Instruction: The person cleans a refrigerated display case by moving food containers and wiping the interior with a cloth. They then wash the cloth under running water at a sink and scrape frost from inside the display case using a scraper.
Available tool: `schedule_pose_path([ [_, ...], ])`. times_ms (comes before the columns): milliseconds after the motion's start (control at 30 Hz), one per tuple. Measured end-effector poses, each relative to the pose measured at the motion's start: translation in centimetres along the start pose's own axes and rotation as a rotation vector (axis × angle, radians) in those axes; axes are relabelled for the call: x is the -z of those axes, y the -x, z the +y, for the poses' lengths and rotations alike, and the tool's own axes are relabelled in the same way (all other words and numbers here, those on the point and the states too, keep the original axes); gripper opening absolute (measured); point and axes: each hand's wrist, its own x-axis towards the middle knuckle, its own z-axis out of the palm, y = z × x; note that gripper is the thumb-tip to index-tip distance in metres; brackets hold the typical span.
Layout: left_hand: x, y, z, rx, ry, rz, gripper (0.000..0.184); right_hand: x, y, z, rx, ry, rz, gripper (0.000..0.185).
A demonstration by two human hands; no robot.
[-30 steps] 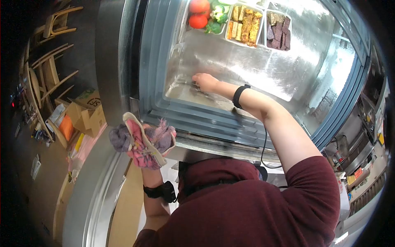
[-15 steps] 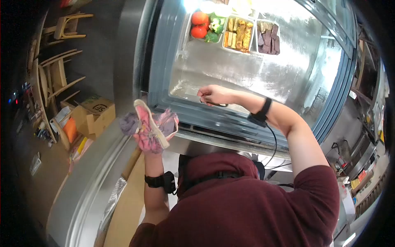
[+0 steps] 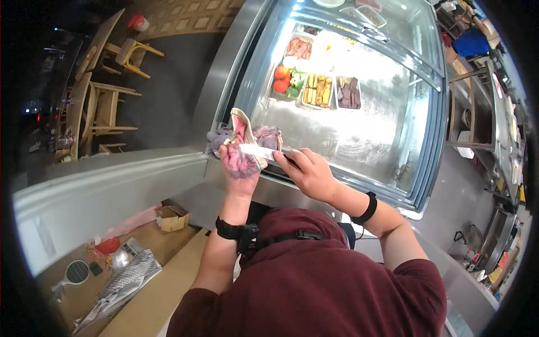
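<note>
My left hand (image 3: 240, 182) is closed around a bunched pink and purple cloth (image 3: 242, 164) with a cream edge, held over the near left corner of a glass-topped display case (image 3: 359, 182). The knife (image 3: 257, 150) in my right hand (image 3: 312, 174) has a pale flat blade and a dark handle. Its blade lies against the cloth, pointing left. My right fingers wrap the handle, partly hiding it. Farther inside the case are tubs of tomatoes (image 3: 281, 78) and broccoli, yellow-brown strips (image 3: 318, 91) and dark purple-brown strips (image 3: 348, 93).
A sliding glass pane (image 3: 365, 42) with a grey frame crosses the case's far part. Wooden chairs (image 3: 137, 55) stand at the left. Below the counter lie a cardboard box (image 3: 172, 218) and silvery packaging (image 3: 132, 281). Metal shelving (image 3: 477, 112) is on the right.
My right hand has lifted the knife from the case's near inner edge and brought it left against the cloth. My left hand with the cloth has moved up and right. The view has shifted.
</note>
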Motion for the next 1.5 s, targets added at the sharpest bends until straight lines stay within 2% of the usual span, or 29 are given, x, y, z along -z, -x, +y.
schedule_pose_path([
  [100,-0.2,1.6,0.0,0.001,-0.039,-0.01,0.059,1.2,2.5,-1.3,-0.015,0.031,0.026,0.049],
  [167,0.1,2.5,0.8,0.05,-0.003,-0.153,0.061,1.8,4.6,-1.8,-0.033,0.037,0.031,0.046],
  [267,-1.5,3.5,1.2,0.06,-0.003,-0.229,0.063,3.2,8.2,-1.9,-0.164,-0.021,0.053,0.049],
  [367,-1.7,4.4,2.6,0.025,-0.03,-0.148,0.063,4.9,12.1,-0.4,-0.496,-0.029,0.036,0.042],
  [433,-2.2,4.9,2.9,-0.168,0.048,0.098,0.063,4.9,15.1,1.6,-0.763,-0.04,-0.008,0.042],
  [467,-2.4,5.0,3.2,-0.113,-0.019,0.026,0.063,4.8,16.5,3.1,-0.902,-0.033,-0.018,0.042],
  [533,-2.1,4.5,3.9,-0.035,-0.102,-0.093,0.064,5.0,18.6,6.5,-0.959,0.01,0.045,0.045],
  [700,-2.0,2.5,3.4,-0.088,-0.044,-0.062,0.067,4.2,18.1,20.5,-0.952,0.135,0.018,0.021],
  [767,-2.1,0.6,3.6,0.031,-0.21,-0.171,0.067,3.1,16.3,28.5,-1.018,0.162,0.017,0.015],
  [833,-1.6,-0.5,4.2,-0.011,-0.204,-0.119,0.067,3.2,11.7,35.4,-0.811,0.197,0.12,0.012],
  [867,-2.2,-1.6,3.8,0.009,-0.235,-0.138,0.066,3.9,8.5,37.5,-0.855,0.196,0.144,0.011],
  [933,-3.5,-3.8,3.1,0.047,-0.299,-0.179,0.066,4.7,3.7,44.3,-0.934,0.268,-0.114,0.016],
  [1000,-2.4,-4.0,3.2,-0.042,-0.248,-0.065,0.069,3.1,1.8,51.3,-0.704,0.374,0.079,0.031],
  [1033,-2.3,-4.5,2.9,-0.113,-0.302,0.015,0.067,2.7,0.7,54.0,-0.681,0.433,-0.003,0.033],
  [1067,-2.2,-5.1,2.8,-0.092,-0.273,0.003,0.067,1.8,-0.2,56.6,-0.642,0.412,0.018,0.035],
  [1100,-2.2,-5.6,2.9,-0.071,-0.242,-0.008,0.067,1.0,-0.8,58.4,-0.704,0.485,-0.041,0.035],
  [1133,-2.0,-5.9,3.1,-0.049,-0.21,-0.02,0.067,0.4,-1.3,59.0,-0.763,0.56,-0.104,0.035],
  [1233,-0.9,-6.5,3.4,-0.006,-0.206,-0.054,0.067,2.1,-2.9,57.2,-0.832,0.512,-0.039,0.032],
  [1300,-0.9,-6.6,3.1,0.037,-0.221,-0.083,0.066,2.9,-2.4,57.6,-0.844,0.492,-0.187,0.031],
  [1400,-0.7,-5.8,2.7,-0.012,-0.241,-0.091,0.067,4.4,-1.9,58.5,-0.804,0.405,-0.464,0.03],
  [1500,-0.6,-4.4,2.7,-0.065,-0.196,-0.043,0.072,3.3,-0.1,56.1,-0.854,0.391,-0.554,0.03],
])
